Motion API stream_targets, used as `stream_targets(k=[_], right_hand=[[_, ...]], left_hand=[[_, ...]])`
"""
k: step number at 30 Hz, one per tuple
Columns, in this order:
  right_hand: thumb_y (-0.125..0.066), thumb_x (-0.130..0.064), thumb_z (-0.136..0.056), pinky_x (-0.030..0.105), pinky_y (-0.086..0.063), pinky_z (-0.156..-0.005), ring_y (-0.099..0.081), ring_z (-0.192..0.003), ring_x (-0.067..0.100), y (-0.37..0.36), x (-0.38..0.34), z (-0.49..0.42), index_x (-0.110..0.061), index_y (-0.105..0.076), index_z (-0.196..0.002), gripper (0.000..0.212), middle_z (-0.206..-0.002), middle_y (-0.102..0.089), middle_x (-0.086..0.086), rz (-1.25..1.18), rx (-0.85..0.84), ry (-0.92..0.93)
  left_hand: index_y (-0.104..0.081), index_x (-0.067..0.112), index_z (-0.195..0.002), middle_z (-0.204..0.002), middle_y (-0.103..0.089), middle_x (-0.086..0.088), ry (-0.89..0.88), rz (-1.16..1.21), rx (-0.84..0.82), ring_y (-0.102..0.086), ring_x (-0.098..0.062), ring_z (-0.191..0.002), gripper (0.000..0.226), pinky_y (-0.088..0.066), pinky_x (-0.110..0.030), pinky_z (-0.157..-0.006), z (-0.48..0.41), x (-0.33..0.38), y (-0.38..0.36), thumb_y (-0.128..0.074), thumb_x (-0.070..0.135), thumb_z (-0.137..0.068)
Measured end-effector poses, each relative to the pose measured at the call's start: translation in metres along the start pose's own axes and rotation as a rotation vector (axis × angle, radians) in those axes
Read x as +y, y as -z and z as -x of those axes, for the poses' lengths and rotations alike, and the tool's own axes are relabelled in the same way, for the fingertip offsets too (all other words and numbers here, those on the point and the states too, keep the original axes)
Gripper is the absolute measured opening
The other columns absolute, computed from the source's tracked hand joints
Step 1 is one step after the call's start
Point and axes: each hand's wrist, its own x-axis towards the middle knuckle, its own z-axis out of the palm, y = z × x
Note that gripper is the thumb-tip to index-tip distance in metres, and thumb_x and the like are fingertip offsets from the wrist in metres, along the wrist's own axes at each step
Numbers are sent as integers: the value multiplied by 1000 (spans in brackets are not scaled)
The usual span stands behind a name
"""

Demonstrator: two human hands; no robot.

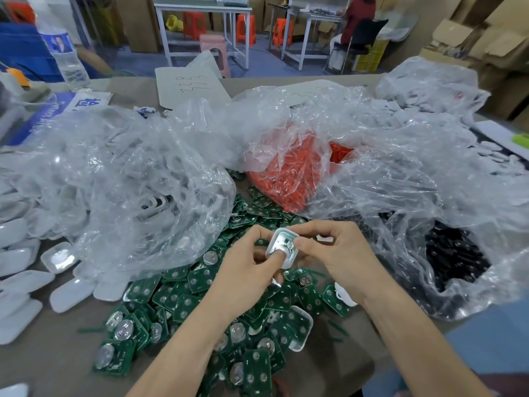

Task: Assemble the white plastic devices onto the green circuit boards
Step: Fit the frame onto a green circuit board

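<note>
Both hands meet mid-frame over the pile of green circuit boards (183,308) spread on the surface (57,365). The left hand (246,270) and right hand (337,253) have their fingers clamped on one white plastic device (282,246), left thumb pressing into it. Clear plastic bags (128,181) of parts sit behind.

Glossy green circuit boards (183,305) (shiny metal discs on some) lie heaped beside crinkled clear plastic bags (137,179) and smooth white plastic shells (71,293).
</note>
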Motion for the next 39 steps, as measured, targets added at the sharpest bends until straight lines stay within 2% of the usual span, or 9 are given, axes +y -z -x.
stream_targets(k=[3, 7, 10, 19, 24, 29, 33, 36, 39], right_hand=[[-66, 3, -84, 14, -50, -52, -67, -57, 6, -2, 1, -2, -17, -76, -80, 22, -71, -73, -5, 67, 28, 15], [-67, 2, -84, 11, -48, -53, -63, -53, 1, -3, 3, -3, -15, -75, -81, 19, -67, -72, -7, 98, 40, 26], [-68, 1, -84, 13, -48, -53, -63, -54, 2, -2, 5, -4, -17, -74, -79, 20, -69, -71, -7, 127, 45, 25], [-69, -3, -84, 20, -51, -55, -64, -55, 11, -6, 10, -3, -19, -72, -80, 17, -68, -71, -5, 213, 70, 10], [-68, -4, -85, 18, -50, -50, -65, -54, 11, -3, 7, -1, -19, -72, -80, 16, -70, -71, -7, 173, 60, -13], [-68, -6, -86, 23, -54, -59, -67, -61, 16, -4, 7, -1, -23, -73, -79, 19, -74, -72, -6, 191, 47, 1], [-69, -9, -86, 17, -50, -63, -66, -65, 4, -3, 1, -7, -27, -74, -80, 21, -77, -72, -11, 249, -9, 24], [-70, -19, -86, 10, -44, -66, -64, -71, -4, -1, -13, -20, -34, -73, -83, 15, -79, -71, -17, 392, -108, 19], [-69, -26, -86, 15, -44, -70, -63, -76, 0, -6, -36, -36, -35, -71, -89, 10, -81, -70, -15, 427, -47, 83]], left_hand=[[-63, 33, -94, -68, -68, -3, -52, -108, 9, -56, -11, -54, 19, -40, -25, -54, 0, -1, -2, -58, 15, -95], [-66, 27, -101, -75, -70, -6, -63, -124, -3, -57, -8, -56, 18, -41, -18, -56, -1, 0, 0, -56, 13, -96], [-66, 27, -102, -76, -71, -7, -58, -136, -10, -58, -7, -56, 18, -41, -15, -55, -1, 0, 0, -56, 13, -96], [-65, 24, -96, -73, -70, -7, -77, -161, 14, -56, -8, -52, 16, -41, -20, -51, -1, -4, -2, -54, 13, -96], [-65, 22, -99, -75, -70, -11, -51, -82, -43, -57, -9, -53, 17, -45, -21, -51, -1, -2, 0, -54, 9, -96], [-64, 22, -98, -75, -70, -14, -68, -87, -33, -60, -12, -55, 16, -47, -22, -53, -2, -3, 0, -54, 10, -97], [-64, 20, -99, -79, -71, -16, -34, 7, -9, -59, -11, -53, 15, -48, -22, -53, -2, 0, 2, -54, 10, -96], [-63, 20, -104, -66, -69, -3, -27, 86, -5, -51, -8, -48, 16, -42, -17, -49, -1, 6, 6, -52, 10, -98], [-60, 13, -106, -76, -74, -6, 32, 208, 28, -46, -7, -44, 15, -38, -16, -44, -2, 11, 11, -49, 5, -98]])
